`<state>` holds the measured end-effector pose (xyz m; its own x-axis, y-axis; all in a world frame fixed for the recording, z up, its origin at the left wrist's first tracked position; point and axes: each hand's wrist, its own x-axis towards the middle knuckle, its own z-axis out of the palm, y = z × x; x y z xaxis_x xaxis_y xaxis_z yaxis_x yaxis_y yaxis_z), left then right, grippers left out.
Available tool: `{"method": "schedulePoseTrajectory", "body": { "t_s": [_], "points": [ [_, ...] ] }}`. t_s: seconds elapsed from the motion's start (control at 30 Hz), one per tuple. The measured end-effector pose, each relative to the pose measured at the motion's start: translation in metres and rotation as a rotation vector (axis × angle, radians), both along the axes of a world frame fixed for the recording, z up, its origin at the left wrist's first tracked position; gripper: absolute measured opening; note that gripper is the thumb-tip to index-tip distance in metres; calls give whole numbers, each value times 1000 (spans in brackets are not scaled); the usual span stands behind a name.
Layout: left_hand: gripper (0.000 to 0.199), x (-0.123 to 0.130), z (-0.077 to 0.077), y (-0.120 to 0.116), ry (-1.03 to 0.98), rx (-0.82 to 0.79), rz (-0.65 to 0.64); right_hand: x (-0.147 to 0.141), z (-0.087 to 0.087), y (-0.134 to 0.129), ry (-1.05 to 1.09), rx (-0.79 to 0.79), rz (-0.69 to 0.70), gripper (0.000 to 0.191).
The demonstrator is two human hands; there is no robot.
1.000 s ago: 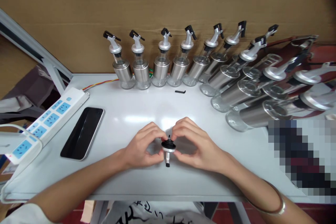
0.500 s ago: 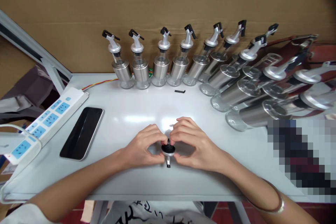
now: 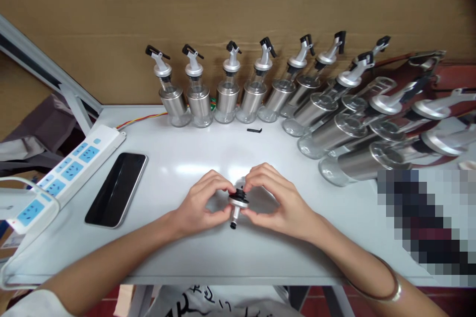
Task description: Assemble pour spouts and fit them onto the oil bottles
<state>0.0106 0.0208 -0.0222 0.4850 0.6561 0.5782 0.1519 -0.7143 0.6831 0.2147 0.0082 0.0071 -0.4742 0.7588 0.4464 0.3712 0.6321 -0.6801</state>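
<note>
A silver pour spout with a black ribbed stopper is held between my two hands, low over the front middle of the table. Its stopper end points away from me and its narrow tip, with a black end, points toward me. My left hand pinches its left side between thumb and fingers. On the other side my right hand grips it the same way, thumb near the silver collar. A small black lever piece lies flat beyond my hands.
Several glass bottles with steel sleeves and spouts, such as this bottle, stand along the back and right. At left lie a phone and a power strip. A brown bag sits behind the right bottles. A pixelated patch covers the right edge.
The spout has tilted and risen slightly in my hands; its narrow tip now points a little to the left. My fingers have shifted on it. The bottles and phone stay put.
</note>
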Motion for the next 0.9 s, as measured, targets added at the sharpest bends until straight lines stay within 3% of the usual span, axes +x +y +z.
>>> {"method": "schedulePoseTrajectory", "body": {
  "t_s": [0.27,0.43,0.67,0.8,0.9],
  "points": [
    [26,1,3,1,-4,68,-20,4,0,2,7,-24,6,18],
    [27,-1,2,0,-5,24,-11,6,-1,3,-8,-18,-25,8],
    [37,-2,-2,1,58,-9,4,3,-2,2,-65,-68,-45,12],
    [32,-3,-3,0,83,-76,38,1,-3,1,-92,-49,-64,17],
    [29,-3,-4,-1,49,-150,-15,0,-3,0,-81,-39,-121,18]
  ]
}}
